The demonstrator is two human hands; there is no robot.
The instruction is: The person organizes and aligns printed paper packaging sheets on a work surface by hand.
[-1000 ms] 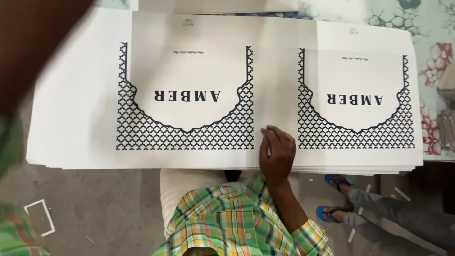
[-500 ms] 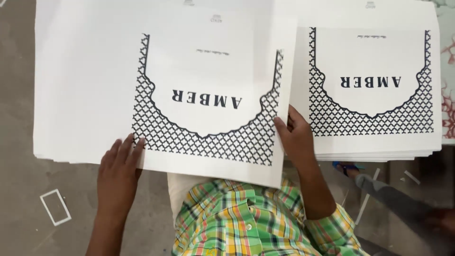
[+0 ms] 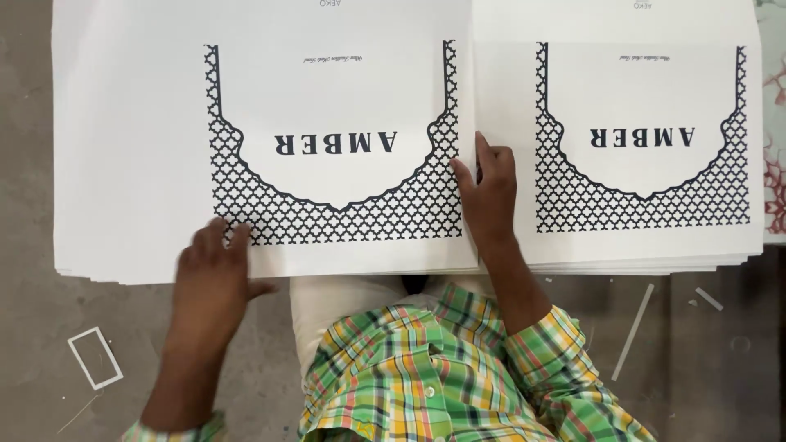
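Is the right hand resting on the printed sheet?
Yes, the right hand lies flat on the left printed sheet at its right edge.

Our count at the bench

We count two stacks of printed white sheets, left stack (image 3: 131,164) and right stack (image 3: 655,237), two hands, and three paper scraps on the floor.

floor: grey concrete (image 3: 33,164) under me
scraps: white frame-shaped offcut (image 3: 95,358) lower left; white strips (image 3: 633,331) lower right
shirt: my green plaid (image 3: 426,376)
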